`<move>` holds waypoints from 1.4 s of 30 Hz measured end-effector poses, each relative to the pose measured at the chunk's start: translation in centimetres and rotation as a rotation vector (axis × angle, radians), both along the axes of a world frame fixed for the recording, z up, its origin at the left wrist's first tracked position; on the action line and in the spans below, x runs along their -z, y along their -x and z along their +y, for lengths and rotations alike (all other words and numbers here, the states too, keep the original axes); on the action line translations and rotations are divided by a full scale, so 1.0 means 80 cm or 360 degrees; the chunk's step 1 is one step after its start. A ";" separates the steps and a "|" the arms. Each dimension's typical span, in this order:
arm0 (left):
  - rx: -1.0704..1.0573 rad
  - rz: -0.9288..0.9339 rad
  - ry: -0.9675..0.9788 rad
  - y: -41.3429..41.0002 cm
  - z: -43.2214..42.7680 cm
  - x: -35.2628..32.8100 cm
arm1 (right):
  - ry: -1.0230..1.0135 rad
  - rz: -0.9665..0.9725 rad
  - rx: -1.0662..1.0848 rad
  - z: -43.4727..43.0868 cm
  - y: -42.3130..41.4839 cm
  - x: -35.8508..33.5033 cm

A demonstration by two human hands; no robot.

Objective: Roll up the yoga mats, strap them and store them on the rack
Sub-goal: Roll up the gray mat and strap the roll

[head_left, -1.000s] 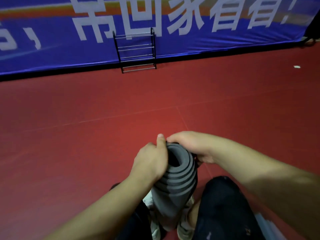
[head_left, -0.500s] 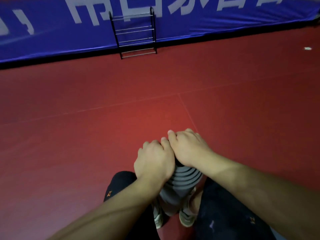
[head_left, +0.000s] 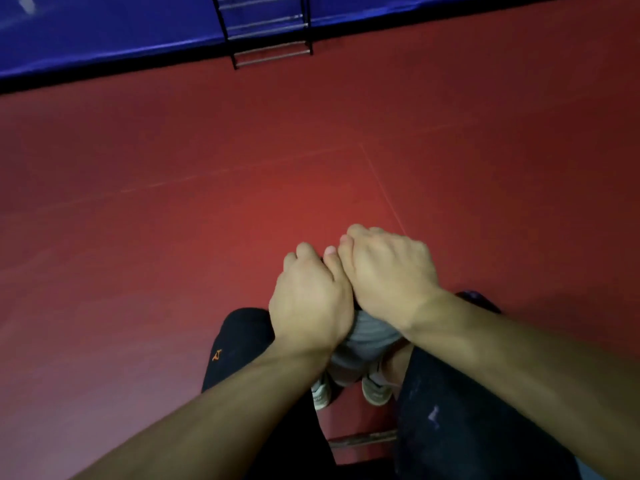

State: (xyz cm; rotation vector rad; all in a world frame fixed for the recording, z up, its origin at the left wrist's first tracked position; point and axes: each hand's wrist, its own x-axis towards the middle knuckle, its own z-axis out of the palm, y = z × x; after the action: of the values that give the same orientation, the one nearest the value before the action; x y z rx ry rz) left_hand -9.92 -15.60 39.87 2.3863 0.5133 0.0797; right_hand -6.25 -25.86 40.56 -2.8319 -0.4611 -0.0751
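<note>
Both hands press down side by side on the top end of a rolled grey yoga mat [head_left: 367,341], which stands upright between the person's knees at 6 o'clock. The left hand [head_left: 310,299] and right hand [head_left: 388,271] curl closed over it, thumbs touching. A black metal rack [head_left: 268,29] stands at 12 o'clock against the blue banner [head_left: 104,32], well apart across the red floor [head_left: 173,185].

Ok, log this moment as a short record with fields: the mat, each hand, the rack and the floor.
mat: grey rolled yoga mat, standing on end between the person's knees, top end covered by both hands
strap: none visible
left hand: closed over the top of the roll
right hand: closed over the top of the roll, touching the left hand
rack: black wire rack against the blue banner, far across the floor, visible shelves bare
floor: red
shoes: pale shoes at the foot of the roll
</note>
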 end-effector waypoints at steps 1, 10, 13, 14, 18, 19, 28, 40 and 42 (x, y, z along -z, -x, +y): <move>-0.0020 0.0022 -0.0037 -0.001 0.002 0.004 | 0.0088 -0.0027 0.0010 0.003 -0.004 0.009; 0.0134 -0.0025 0.0026 0.008 0.015 0.002 | -0.0024 0.0375 0.0115 0.009 -0.021 -0.006; 0.0211 -0.0048 0.0100 0.005 0.015 0.010 | -0.0106 0.0837 0.0200 0.002 -0.043 -0.010; 0.0211 -0.0067 0.0160 0.005 0.014 0.012 | -0.0139 0.0872 0.0201 0.002 -0.046 -0.008; 0.0148 -0.0117 0.0339 0.001 0.011 0.013 | -0.0191 0.0586 0.0170 0.001 -0.044 0.011; 0.0144 -0.0136 0.0330 0.000 0.011 0.014 | -0.0164 0.0458 0.0129 0.001 -0.039 0.015; 0.0355 -0.0288 0.0421 -0.009 0.030 0.026 | -0.0062 0.0147 0.0017 0.009 -0.063 0.027; 0.0662 -0.0178 0.0968 -0.009 0.029 0.134 | -0.0535 0.0450 0.0482 -0.031 -0.123 0.026; 0.0678 -0.0218 0.0931 -0.028 0.027 0.136 | -0.0821 0.0600 0.0603 -0.045 -0.139 0.026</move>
State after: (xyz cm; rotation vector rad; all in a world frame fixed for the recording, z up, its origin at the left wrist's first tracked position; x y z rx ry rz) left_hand -7.70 -13.46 29.00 1.8476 -0.0491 -0.0873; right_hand 4.85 -29.50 38.48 -2.3081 0.1626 0.2300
